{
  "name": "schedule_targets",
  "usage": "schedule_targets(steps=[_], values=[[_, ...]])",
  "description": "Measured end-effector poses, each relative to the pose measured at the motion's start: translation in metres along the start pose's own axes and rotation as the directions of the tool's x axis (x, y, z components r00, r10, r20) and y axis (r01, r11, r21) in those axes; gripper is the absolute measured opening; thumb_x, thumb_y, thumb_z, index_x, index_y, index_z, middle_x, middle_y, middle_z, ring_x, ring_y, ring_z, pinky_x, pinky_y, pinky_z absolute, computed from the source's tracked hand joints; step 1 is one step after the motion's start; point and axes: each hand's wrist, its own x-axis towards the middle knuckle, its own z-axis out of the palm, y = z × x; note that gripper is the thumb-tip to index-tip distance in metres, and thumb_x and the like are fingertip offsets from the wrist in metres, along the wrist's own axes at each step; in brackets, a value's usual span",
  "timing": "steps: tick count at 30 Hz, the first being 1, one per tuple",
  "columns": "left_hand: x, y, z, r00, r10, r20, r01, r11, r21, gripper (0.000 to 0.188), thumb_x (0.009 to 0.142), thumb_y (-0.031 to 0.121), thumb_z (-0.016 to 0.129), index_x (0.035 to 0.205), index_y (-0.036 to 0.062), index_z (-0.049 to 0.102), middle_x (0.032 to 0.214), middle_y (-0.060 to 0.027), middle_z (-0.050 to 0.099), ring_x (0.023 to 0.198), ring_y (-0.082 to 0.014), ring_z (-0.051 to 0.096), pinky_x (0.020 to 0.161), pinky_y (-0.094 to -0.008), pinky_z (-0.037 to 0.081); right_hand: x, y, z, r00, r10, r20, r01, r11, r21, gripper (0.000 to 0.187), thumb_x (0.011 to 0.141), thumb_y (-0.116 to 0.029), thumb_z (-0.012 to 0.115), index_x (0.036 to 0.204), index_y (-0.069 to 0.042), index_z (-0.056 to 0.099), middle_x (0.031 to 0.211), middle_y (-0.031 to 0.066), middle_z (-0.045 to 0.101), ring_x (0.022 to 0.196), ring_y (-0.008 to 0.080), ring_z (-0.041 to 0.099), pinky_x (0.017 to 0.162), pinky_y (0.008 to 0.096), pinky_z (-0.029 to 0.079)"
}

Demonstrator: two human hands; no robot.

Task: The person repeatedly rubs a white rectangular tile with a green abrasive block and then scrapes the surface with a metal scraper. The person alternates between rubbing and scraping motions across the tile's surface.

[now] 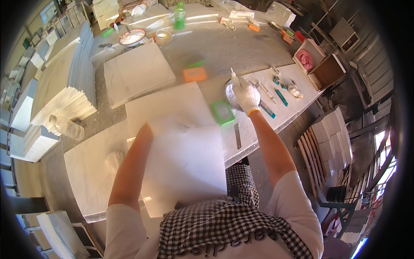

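My right hand [248, 99], in a white knit glove, is over a shiny metal bowl [230, 96] on the worktable. Its fingers are closed around a slim white tool with a pointed tip [233, 73]; its exact kind is unclear. My left hand [170, 126], also gloved, lies at the upper part of a glossy white slab [189, 162] in front of me. Glare and blur hide its fingers. Another pale slab [168, 101] lies partly under or behind that one. Close to the bowl is a green block [222, 113].
Right of the bowl lie a teal-labelled tube [267, 109], a white pen-like stick [267, 92] and teal pieces. A metal strip [237, 136] lies nearer me. An orange block [195, 74] and a green bottle [179, 16] stand farther back. Stacked slabs [64, 73] rise at left.
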Motion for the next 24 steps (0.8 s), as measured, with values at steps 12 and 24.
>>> schedule_targets(steps=[12, 24], values=[[-0.007, 0.021, 0.002, 0.991, 0.120, 0.063, -0.107, 0.979, -0.171, 0.035, 0.092, 0.014, 0.069, 0.123, 0.0004, 0.073, 0.122, -0.0100, 0.072, 0.114, -0.0200, 0.066, 0.098, -0.0342, 0.052, -0.123, -0.023, -0.024, 0.966, -0.248, 0.067, 0.136, 0.714, 0.687, 0.027, 0.098, -0.017, 0.068, 0.118, 0.001, 0.073, 0.114, 0.0092, 0.076, 0.101, 0.0134, 0.067, 0.090, 0.0307, 0.053], [-0.015, 0.031, -0.004, 0.999, -0.038, 0.010, 0.035, 0.978, 0.208, 0.043, 0.095, 0.034, 0.066, 0.133, 0.0143, 0.070, 0.132, -0.0172, 0.057, 0.126, -0.0313, 0.053, 0.107, -0.0398, 0.044, -0.156, -0.031, 0.010, 0.986, -0.167, 0.000, 0.127, 0.750, 0.649, 0.025, 0.093, -0.024, 0.072, 0.109, -0.004, 0.077, 0.099, 0.0139, 0.077, 0.090, 0.0255, 0.071, 0.083, 0.0365, 0.054]])
